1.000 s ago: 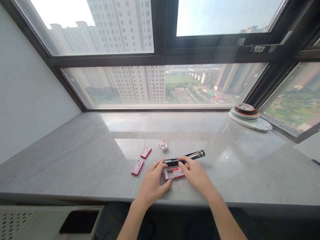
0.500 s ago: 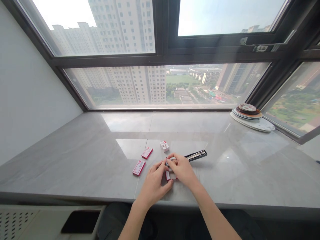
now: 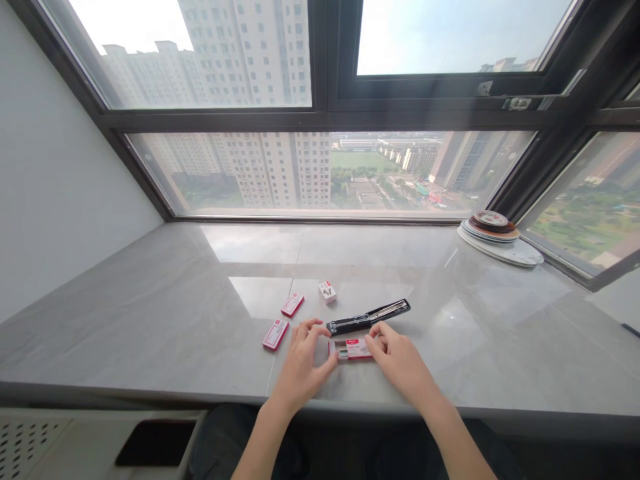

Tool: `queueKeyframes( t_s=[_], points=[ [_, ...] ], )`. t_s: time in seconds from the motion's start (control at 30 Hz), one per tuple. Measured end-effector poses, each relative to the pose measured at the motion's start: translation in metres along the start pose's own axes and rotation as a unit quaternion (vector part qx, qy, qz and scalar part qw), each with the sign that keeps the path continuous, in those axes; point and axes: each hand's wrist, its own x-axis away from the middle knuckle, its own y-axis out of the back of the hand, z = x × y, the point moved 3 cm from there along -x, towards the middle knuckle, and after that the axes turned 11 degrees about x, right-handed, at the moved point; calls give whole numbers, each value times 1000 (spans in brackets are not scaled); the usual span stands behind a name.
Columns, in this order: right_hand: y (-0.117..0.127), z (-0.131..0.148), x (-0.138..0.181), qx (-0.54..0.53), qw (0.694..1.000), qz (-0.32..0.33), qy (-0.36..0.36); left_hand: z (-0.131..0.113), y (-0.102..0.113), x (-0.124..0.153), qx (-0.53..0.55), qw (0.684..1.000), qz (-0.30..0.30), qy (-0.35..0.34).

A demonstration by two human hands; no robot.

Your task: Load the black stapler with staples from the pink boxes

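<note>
A black stapler (image 3: 350, 324) lies folded open on the counter, its long arm slanting up to the right and its metal inside showing. In front of it is a red and white staple box (image 3: 357, 348), its inner tray slid partly out on the left with some staples showing inside. My right hand (image 3: 403, 363) pinches the box's right end between thumb and fingers. At the tray's left end is my left hand (image 3: 303, 363), thumb and forefinger spread apart, the thumb tip close to the tray; whether it touches is unclear.
Two more red and white boxes, a nearer box (image 3: 275, 335) and a farther box (image 3: 293, 305), lie to the left. A small white box (image 3: 327, 292) stands behind the stapler. Stacked plates (image 3: 493, 233) sit at the back right by the window. The counter's front edge (image 3: 400, 405) is close to me.
My hands have moved apart from the stapler's left end. The right hand has gone right and down onto the staple box; the left has shifted slightly left, uncovering stapler and box.
</note>
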Motion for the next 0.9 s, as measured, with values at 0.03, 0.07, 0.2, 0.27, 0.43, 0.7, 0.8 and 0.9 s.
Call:
queueKeyframes(
  t_s=[0.03,0.07,0.2,0.27,0.43,0.7,0.8,0.9],
  points=[
    [1,-10,0,15,999,-13,-28,1,0,1,-17,1000,-18,13],
    [0,-17,0,31,998,-17,-43,2,-1,1,-36,999,-29,24],
    [-14,-17,-1,55,998,3,-13,-2,-16,-1,-81,996,-19,19],
    [-21,-10,-3,42,999,3,6,-6,-24,-2,-84,996,-22,20],
    [-15,-36,-8,-18,998,-6,-61,-15,-29,-3,-59,996,-45,57],
    [38,-103,-24,-225,965,35,-134,-21,-35,-4,-64,998,-11,15],
    [49,-89,-44,-264,960,85,-48,-19,-37,-7,-75,997,-12,25],
    [52,-65,-68,-269,957,104,36,-18,-37,-10,-86,995,-10,40]
  ],
)
